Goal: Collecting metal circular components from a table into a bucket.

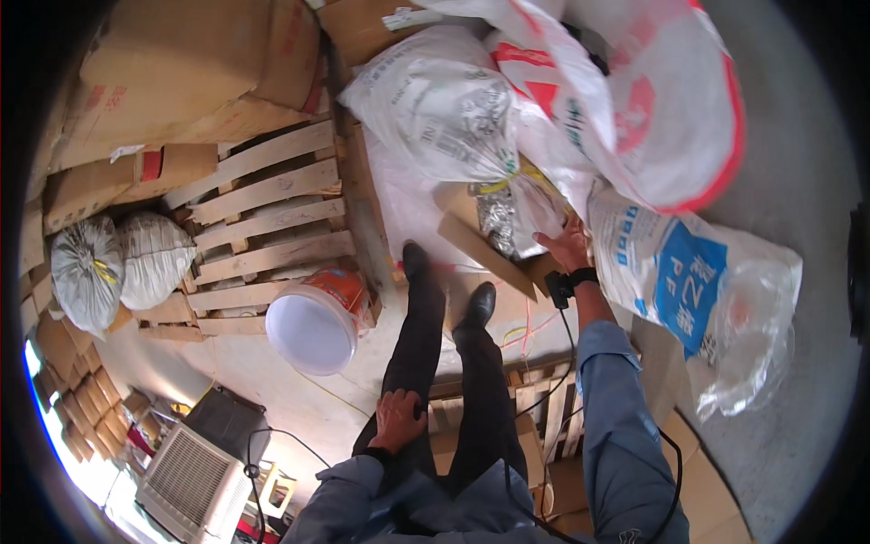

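Note:
My right hand (566, 245) reaches forward and rests on the edge of a white plastic sack (544, 204), beside a brown cardboard flap (480, 245); whether it grips the sack is hard to tell. A black strap with a cable sits on that wrist. My left hand (397, 419) lies flat on my left thigh, fingers spread, holding nothing. Both sleeves are blue. My legs in black trousers and black shoes (478, 304) stand on a wooden pallet (507, 308).
A white sack with a blue panel (684, 281) lies right. More big white sacks, one with red print (671, 109), pile up ahead. An empty wooden pallet (263, 227) and a white bucket (313, 331) sit left. Cardboard boxes (172, 72) stack behind; a fan unit (186, 480) stands low left.

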A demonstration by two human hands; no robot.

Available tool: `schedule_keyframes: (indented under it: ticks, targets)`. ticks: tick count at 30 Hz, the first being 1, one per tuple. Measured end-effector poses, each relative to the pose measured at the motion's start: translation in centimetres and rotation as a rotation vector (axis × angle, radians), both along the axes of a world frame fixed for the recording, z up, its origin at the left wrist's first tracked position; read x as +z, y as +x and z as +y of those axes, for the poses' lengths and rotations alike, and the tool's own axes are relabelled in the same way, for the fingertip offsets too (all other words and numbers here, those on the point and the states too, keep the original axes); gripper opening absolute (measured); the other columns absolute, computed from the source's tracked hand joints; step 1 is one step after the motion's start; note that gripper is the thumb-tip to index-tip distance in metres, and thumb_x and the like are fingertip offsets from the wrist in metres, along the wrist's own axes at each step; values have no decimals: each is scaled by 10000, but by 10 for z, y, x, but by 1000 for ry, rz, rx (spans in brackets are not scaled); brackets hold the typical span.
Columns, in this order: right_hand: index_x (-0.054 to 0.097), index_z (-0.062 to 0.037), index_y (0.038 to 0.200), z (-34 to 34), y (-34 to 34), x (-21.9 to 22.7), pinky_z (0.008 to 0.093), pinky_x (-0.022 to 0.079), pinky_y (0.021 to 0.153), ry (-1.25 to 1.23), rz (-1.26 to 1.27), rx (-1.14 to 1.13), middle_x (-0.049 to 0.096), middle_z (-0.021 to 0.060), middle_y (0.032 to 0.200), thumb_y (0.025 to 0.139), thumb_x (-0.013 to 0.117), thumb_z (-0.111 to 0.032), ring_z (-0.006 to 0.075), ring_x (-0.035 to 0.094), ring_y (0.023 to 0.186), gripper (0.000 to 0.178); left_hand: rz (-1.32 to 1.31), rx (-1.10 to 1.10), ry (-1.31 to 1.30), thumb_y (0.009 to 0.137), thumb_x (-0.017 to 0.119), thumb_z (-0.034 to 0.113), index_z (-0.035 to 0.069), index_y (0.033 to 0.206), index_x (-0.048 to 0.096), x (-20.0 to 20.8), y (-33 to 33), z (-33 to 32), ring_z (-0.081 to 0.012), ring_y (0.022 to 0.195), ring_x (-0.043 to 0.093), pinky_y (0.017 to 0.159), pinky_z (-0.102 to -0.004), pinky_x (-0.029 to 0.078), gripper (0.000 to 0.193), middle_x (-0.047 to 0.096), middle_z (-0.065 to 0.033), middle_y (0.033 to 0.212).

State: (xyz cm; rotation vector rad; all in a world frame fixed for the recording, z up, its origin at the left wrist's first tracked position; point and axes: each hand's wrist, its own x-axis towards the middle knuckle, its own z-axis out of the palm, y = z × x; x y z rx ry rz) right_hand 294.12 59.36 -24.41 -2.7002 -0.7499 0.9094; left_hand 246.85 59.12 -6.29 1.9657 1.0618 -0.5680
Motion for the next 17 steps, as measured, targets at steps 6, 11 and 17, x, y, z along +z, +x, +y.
schedule_keyframes:
  ticks: [6, 11, 17]
  targets:
    - [299, 151, 1434, 32, 28, -78, 387, 444, 1045, -239, 420, -82, 456, 304, 1430, 603, 882, -511, 360, 531, 1249, 1212, -45, 79, 78, 685, 763, 226, 170, 873, 618, -8, -4, 59, -294, 876, 570, 754, -464, 421, 244, 561, -58, 868]
    - [729, 24, 1070, 38, -34, -88, 320, 494, 947, 72, 658, -52, 737, 123, 1065, 923, 653, -371, 207, 680, 1004, 428, -55, 100, 122, 676, 773, 220, 168, 858, 596, -8, -14, 82, -289, 860, 563, 738, -463, 413, 259, 539, -53, 852]
    - [728, -135, 1011, 139, -146, -33, 474, 495, 730, 271, 86, 643, 737, 183, 962, 826, 710, -383, 316, 689, 859, 310, -82, 102, 86, 670, 784, 182, 162, 862, 593, -14, 9, 86, -315, 878, 571, 757, -474, 423, 272, 566, -66, 861]
